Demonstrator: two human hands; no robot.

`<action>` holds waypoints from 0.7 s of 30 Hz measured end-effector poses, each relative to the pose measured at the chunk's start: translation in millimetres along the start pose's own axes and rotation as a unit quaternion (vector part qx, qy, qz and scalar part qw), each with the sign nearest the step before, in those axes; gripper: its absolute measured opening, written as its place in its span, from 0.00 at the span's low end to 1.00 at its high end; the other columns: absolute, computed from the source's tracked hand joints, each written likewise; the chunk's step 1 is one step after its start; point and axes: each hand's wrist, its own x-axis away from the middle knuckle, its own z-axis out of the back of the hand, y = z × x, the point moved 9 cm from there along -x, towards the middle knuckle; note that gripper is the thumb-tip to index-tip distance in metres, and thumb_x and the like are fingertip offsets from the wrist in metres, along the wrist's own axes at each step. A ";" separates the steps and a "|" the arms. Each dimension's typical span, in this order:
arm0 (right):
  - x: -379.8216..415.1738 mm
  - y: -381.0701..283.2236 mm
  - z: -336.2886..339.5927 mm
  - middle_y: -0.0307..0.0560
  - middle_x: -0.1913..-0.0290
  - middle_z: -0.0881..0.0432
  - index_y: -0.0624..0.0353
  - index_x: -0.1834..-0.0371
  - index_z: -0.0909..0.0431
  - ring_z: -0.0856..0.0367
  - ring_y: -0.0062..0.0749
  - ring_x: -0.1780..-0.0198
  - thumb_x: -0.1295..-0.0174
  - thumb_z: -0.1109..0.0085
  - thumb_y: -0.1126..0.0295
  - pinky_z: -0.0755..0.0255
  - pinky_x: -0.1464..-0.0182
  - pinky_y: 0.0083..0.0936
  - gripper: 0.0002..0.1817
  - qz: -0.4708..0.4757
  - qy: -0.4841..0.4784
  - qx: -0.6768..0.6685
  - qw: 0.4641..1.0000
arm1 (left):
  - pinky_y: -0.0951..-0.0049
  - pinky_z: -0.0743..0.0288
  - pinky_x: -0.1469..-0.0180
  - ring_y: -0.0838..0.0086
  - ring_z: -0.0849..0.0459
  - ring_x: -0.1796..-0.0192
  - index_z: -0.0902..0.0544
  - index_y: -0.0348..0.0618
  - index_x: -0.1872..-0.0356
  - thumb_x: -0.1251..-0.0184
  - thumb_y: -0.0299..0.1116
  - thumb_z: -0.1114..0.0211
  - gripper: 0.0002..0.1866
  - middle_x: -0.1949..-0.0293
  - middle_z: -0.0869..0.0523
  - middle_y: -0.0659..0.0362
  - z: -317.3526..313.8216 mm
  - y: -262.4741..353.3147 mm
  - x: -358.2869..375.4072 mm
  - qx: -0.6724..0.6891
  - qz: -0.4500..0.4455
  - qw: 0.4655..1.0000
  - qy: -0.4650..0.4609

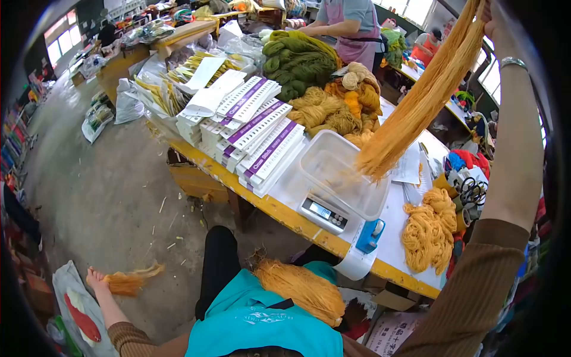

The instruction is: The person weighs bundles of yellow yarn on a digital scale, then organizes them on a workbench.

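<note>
High at the upper right, my right hand [490,25] is closed around the top of a long hank of orange yarn [425,89]. Its loose lower ends hang over a clear plastic tub [342,172] on the table. Out to the lower left, my left hand [97,279] grips a short bunch of orange yarn [126,283], with its ends trailing to the right. Another thick bundle of orange yarn [303,291] lies across my lap on a teal apron [262,324]. The tub sits by a digital scale [324,213] with a lit display.
Stacks of white and purple printed cards [262,128] stand on the yellow-edged table [279,221]. Behind are green yarn [300,59] and tan yarn [324,110]. A blue tape dispenser [370,235], orange skeins [429,232] and scissors [473,191] lie right. A person [351,30] stands across the table.
</note>
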 end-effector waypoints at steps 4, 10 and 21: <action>15.7 -5.3 -15.7 0.53 0.45 0.19 0.62 0.46 0.25 0.21 0.31 0.40 0.29 0.56 0.55 0.27 0.36 0.22 0.22 -0.011 -0.031 0.068 0.997 | 0.81 0.55 0.85 0.86 0.49 0.85 0.19 0.52 0.63 0.24 0.47 0.42 0.12 0.84 0.44 0.74 -1.6 -2.7 -1.9 -0.029 0.000 0.999 -0.013; 50.4 33.8 -41.8 0.27 0.87 0.38 0.44 0.84 0.32 0.42 0.16 0.88 0.35 0.44 0.60 0.46 0.87 0.19 0.18 -0.041 -0.038 0.055 0.997 | 0.80 0.54 0.86 0.85 0.48 0.87 0.19 0.52 0.67 0.30 0.47 0.37 0.12 0.87 0.43 0.74 4.1 -18.4 2.7 -0.238 0.071 0.968 -0.041; 294.1 293.2 -57.6 0.54 0.68 0.15 0.60 0.67 0.20 0.15 0.50 0.62 0.47 0.33 0.63 0.22 0.60 0.45 0.12 0.044 -0.404 0.589 0.699 | 0.67 0.40 0.88 0.73 0.30 0.89 0.23 0.37 0.83 0.47 0.29 0.27 0.14 0.88 0.28 0.59 -32.1 -20.3 73.2 -0.808 0.060 0.567 -0.149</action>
